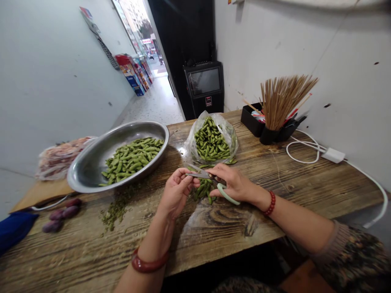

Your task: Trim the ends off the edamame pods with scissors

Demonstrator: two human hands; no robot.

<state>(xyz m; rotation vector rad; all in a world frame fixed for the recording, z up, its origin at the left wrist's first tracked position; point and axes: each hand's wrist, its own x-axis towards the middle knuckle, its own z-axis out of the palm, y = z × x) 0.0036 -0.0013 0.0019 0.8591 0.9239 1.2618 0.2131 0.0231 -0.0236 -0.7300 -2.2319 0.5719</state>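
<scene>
My right hand (235, 183) grips a pair of scissors (228, 195) with pale green handles, its blades apart and pointing left. At the blade tips, my left hand (177, 189) is closed in a pinch on a green soybean pod (191, 168), mostly hidden by the fingers and blades. Just under both hands lies a small pile of soybean pods (204, 189) on the wooden table (220, 228). Beyond them stands an open clear plastic bag (231, 140) full of pods. A wide steel basin (88, 171) at the left holds more pods on its right side.
Green trimmings (114, 211) lie below the basin. Several purple-red round items (62, 215), a blue cloth (16, 230) and a bagged pinkish item (62, 156) sit at the left. At the right are wooden skewers (279, 103), a black box (252, 120) and a white cable (366, 173).
</scene>
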